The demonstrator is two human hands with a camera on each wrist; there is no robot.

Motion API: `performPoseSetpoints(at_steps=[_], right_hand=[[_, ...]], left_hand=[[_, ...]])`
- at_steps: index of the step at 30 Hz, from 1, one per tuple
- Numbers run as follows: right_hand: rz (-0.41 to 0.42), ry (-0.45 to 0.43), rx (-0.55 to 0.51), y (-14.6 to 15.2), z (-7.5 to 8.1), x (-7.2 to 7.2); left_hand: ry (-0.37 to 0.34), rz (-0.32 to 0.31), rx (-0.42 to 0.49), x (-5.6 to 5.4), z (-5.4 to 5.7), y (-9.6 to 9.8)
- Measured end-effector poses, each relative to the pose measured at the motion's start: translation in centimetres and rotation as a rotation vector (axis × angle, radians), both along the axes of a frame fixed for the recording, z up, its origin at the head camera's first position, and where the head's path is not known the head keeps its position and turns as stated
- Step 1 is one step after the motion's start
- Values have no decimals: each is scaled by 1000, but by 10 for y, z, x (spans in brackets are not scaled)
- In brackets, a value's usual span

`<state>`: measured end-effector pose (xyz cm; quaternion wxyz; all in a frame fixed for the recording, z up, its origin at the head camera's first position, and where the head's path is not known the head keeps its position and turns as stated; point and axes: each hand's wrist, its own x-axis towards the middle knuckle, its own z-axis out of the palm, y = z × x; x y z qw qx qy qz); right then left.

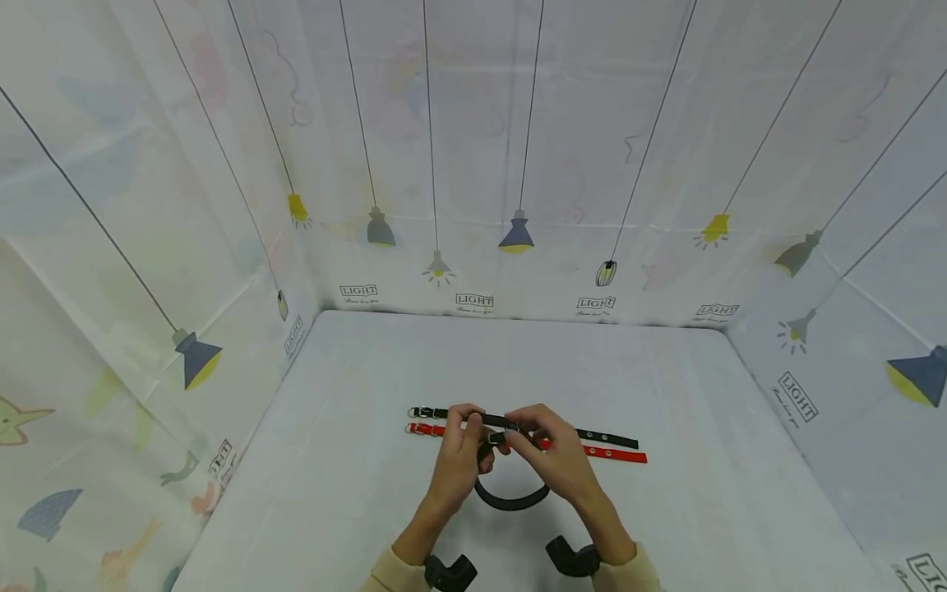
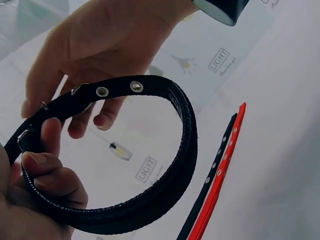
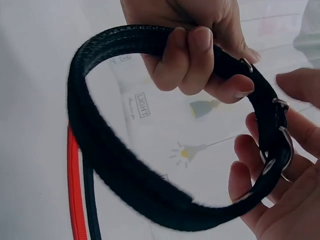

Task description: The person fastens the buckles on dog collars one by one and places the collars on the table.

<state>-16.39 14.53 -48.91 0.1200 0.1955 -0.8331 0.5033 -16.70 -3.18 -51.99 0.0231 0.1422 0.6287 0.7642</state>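
A black collar (image 1: 510,503) with a metal buckle and eyelets is bent into a loop between both hands, above the table. My left hand (image 1: 460,454) grips one side of the band, its fingers curled round it in the right wrist view. At the metal fittings, my right hand (image 1: 556,455) holds the collar; in the right wrist view its fingers lie behind the strap beside a D-shaped ring (image 3: 285,150). Eyelets (image 2: 136,86) show on the strap in the left wrist view. Fingers partly hide the buckle, so how far the strap is through it I cannot tell.
Behind the hands, a second black collar (image 1: 610,438) lies stretched flat on the white table (image 1: 370,362). A red collar (image 1: 617,455) lies alongside it, nearer me. Printed cloth walls (image 1: 473,164) with lamp drawings stand round the table's back and sides.
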Motion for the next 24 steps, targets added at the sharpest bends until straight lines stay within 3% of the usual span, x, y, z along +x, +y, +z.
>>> performPoseSetpoints(at_steps=[10, 13, 18, 24], right_hand=[[-36, -42, -23, 1, 6, -8], [-40, -66, -61, 5, 8, -8], [-10, -141, -148, 9, 10, -7], [32, -199, -255, 12, 9, -7]], left_hand=[[-85, -59, -23, -1, 0, -2], [-74, -63, -46, -1, 1, -3], [-19, -19, -82, 0, 1, -1], [-5, 33, -101, 0, 2, 3]])
